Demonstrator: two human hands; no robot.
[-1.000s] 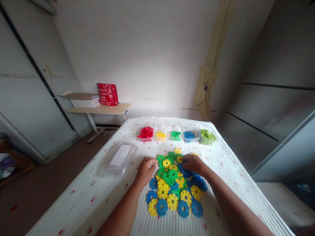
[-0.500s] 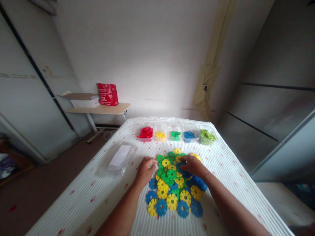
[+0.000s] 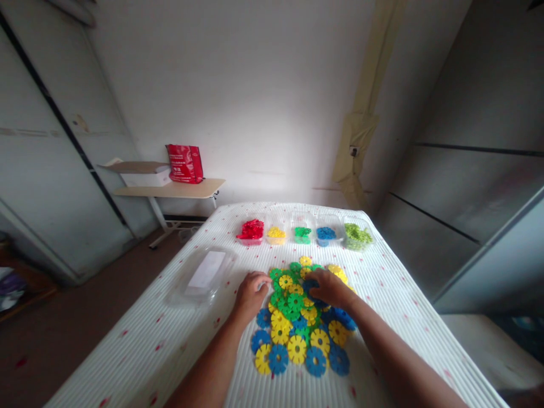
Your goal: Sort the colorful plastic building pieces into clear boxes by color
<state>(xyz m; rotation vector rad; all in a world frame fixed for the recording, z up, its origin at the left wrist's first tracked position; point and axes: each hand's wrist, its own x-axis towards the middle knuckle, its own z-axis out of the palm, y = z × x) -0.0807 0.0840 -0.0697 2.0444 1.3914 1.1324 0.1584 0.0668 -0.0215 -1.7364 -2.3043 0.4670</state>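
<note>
A pile of notched plastic snowflake discs lies on the table, with green discs [image 3: 294, 302], yellow discs [image 3: 296, 349] and blue discs [image 3: 315, 361] overlapping. My left hand [image 3: 254, 290] rests at the pile's left edge beside a green disc, fingers curved, thumb apart from them, holding nothing. Over the upper right of the pile, my right hand [image 3: 330, 288] has its thumb and fingers closed around the edge of a dark blue disc [image 3: 311, 287]. Its grip is partly hidden by the hand itself.
Behind the pile stand clear tubs of red pieces [image 3: 251, 231], yellow pieces [image 3: 276, 234], green pieces [image 3: 302, 234], blue pieces [image 3: 326, 234] and light green pieces [image 3: 357, 234]. A clear plastic lid [image 3: 221, 277] with white paper lies left. A side table [image 3: 191, 188] holds a red bag [image 3: 186, 164].
My right hand has shifted slightly left over the pile, its fingers now further across the blue disc. My left hand stays in the same place.
</note>
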